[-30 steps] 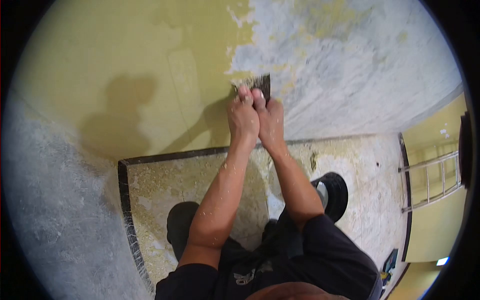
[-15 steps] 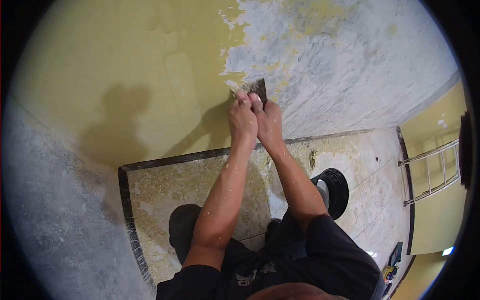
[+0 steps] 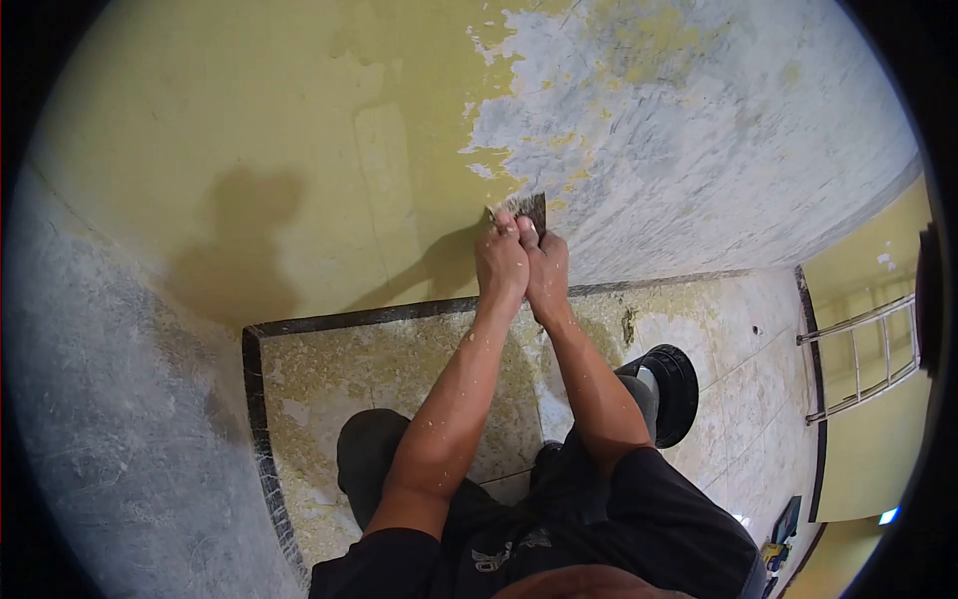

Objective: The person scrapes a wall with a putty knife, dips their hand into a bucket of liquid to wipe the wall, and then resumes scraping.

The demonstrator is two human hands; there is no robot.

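A wide-bladed paint scraper (image 3: pixel 533 209) is pressed against the wall, where yellow paint (image 3: pixel 399 140) borders a bared grey-white patch (image 3: pixel 689 160). My left hand (image 3: pixel 501 262) is closed on it, thumb up near the blade. Close against it, my right hand (image 3: pixel 547 268) also grips the scraper, with its thumb beside the left one. The handle is hidden within my hands. Pale paint flecks cling to both hands and forearms.
A black bucket (image 3: pixel 675 397) stands on the floor near my right knee. Paint flakes (image 3: pixel 329 374) litter the tiles by the dark skirting (image 3: pixel 369 315). At the right, a metal ladder (image 3: pixel 860 399) is by the far wall. A scraped grey wall (image 3: pixel 130 419) rises on the left.
Both hands and the scraper have moved a short way down the wall, towards the skirting. The view has shifted slightly, and my grip looks the same.
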